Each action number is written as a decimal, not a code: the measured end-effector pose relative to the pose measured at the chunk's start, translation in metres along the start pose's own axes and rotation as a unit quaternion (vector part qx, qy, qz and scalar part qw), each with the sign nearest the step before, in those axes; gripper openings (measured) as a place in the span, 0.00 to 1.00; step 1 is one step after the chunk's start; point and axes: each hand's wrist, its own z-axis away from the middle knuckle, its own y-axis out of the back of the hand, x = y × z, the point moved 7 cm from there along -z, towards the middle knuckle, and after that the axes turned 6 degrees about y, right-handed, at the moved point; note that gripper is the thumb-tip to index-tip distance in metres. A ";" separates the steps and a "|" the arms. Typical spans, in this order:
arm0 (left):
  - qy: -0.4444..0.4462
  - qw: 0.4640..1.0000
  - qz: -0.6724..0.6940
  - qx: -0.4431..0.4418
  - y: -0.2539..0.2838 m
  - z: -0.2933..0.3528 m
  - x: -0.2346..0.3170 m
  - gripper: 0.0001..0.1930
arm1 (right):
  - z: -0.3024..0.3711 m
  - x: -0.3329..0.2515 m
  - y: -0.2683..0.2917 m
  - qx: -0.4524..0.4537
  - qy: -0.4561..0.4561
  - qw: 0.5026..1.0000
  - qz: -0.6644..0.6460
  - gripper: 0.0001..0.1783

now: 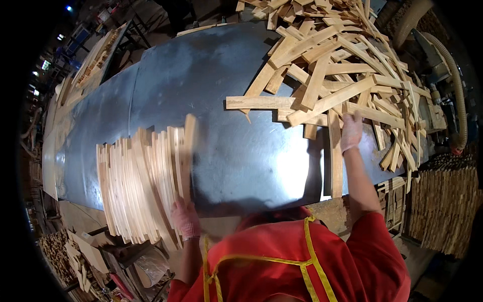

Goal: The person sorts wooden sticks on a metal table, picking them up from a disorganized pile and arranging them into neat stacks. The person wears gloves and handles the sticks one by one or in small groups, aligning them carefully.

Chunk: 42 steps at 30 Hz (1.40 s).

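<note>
Left hand: yours, gripping near end of slat stack, near-left on desk.
Right hand: yours, open, flat on slat beside far-right pile.

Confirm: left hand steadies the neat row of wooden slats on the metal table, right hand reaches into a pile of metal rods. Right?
Not quite. The head view shows the right hand reaching into a loose pile of wooden slats, not metal rods. The rest holds: the left hand steadies the neat row of slats on the metal table.

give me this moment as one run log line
left hand: steadies upright slat stack | right hand: on loose slat pile | surface: metal table
</note>
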 end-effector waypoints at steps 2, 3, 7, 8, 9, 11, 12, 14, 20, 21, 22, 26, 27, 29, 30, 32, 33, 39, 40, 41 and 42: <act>-0.015 0.986 -0.166 0.031 0.006 0.000 0.000 0.42 | -0.037 0.019 -0.004 0.022 -0.086 0.994 -0.069 0.43; -0.031 0.980 -0.184 0.063 0.004 0.001 -0.006 0.41 | -0.043 0.022 -0.013 0.023 -0.128 0.986 -0.106 0.44; -0.013 0.973 -0.228 0.013 0.001 -0.001 0.014 0.39 | -0.038 -0.054 -0.072 -0.083 0.023 0.942 0.324 0.55; -0.005 0.975 -0.223 0.015 0.001 0.000 0.013 0.39 | -0.032 -0.066 -0.091 -0.095 0.031 0.937 0.334 0.55; 0.001 0.976 -0.219 0.017 0.001 0.000 0.011 0.39 | -0.025 -0.076 -0.107 -0.106 0.036 0.933 0.343 0.54; -0.036 0.976 -0.212 0.042 0.005 -0.003 0.012 0.41 | -0.013 -0.094 -0.134 -0.137 0.029 0.922 0.362 0.54; -0.058 0.974 -0.213 0.049 0.004 -0.001 0.025 0.41 | -0.009 -0.098 -0.143 -0.155 0.015 0.912 0.379 0.53; -0.077 0.974 -0.211 0.019 -0.008 0.004 0.041 0.42 | -0.003 -0.096 -0.148 -0.178 0.007 0.890 0.419 0.49; -0.231 0.966 0.021 -0.114 -0.043 0.030 0.111 0.46 | 0.119 -0.077 -0.115 -0.248 0.021 0.969 -0.007 0.51; -0.259 0.953 0.065 -0.145 -0.052 0.034 0.121 0.46 | 0.170 -0.081 -0.106 -0.281 0.022 0.959 -0.026 0.55; -0.226 0.944 0.130 -0.204 -0.056 0.036 0.133 0.46 | 0.216 -0.095 -0.102 -0.349 -0.068 0.935 -0.020 0.56; -0.051 0.819 0.410 -0.399 -0.085 0.033 0.176 0.35 | 0.346 -0.135 -0.117 -0.647 -0.045 0.757 0.082 0.54; 0.060 0.753 0.483 -0.443 -0.099 0.033 0.172 0.31 | 0.349 -0.135 -0.117 -0.625 -0.040 0.777 0.055 0.52; 0.018 0.817 0.460 -0.347 -0.121 0.007 0.140 0.28 | 0.348 -0.139 -0.114 -0.583 -0.025 0.812 -0.005 0.48; 0.000 0.843 0.446 -0.299 -0.125 -0.002 0.122 0.26 | 0.332 -0.136 -0.113 -0.565 -0.018 0.823 -0.045 0.42; -0.088 0.936 0.292 -0.175 -0.077 0.000 0.111 0.25 | 0.281 -0.120 -0.105 -0.488 0.019 0.872 -0.025 0.40; -0.135 0.963 0.210 -0.103 -0.048 0.000 0.109 0.25 | 0.256 -0.070 -0.105 -0.428 -0.037 0.901 -0.063 0.41; -0.109 0.979 -0.166 0.048 -0.009 -0.016 0.008 0.42 | 0.144 -0.018 -0.128 -0.173 -0.378 0.853 -0.316 0.24; -0.086 0.980 -0.169 0.055 -0.007 -0.019 0.006 0.44 | 0.138 -0.020 -0.137 -0.156 -0.374 0.860 -0.311 0.20; -0.106 0.984 -0.136 0.050 -0.011 -0.019 0.013 0.44 | 0.134 -0.024 -0.146 -0.139 -0.370 0.866 -0.306 0.15; -0.126 0.986 -0.103 0.043 -0.008 -0.019 0.029 0.44 | 0.131 -0.023 -0.152 -0.120 -0.367 0.872 -0.301 0.11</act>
